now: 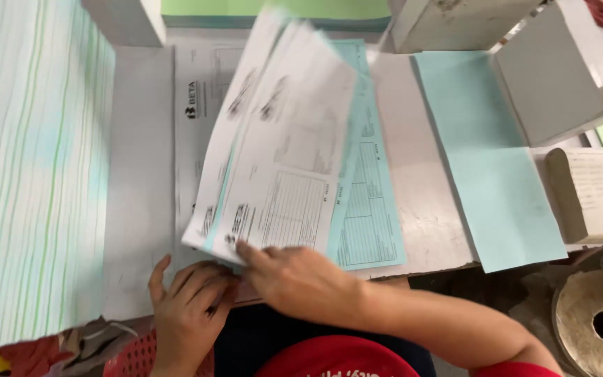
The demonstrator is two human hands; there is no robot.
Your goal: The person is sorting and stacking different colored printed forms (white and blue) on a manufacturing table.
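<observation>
White printed forms (280,160) with grey tables; pale blue form (371,209) beneath; plain light-blue sheet (497,181); side stack (29,174) striped white, green and blue; red shirt (336,359).
</observation>
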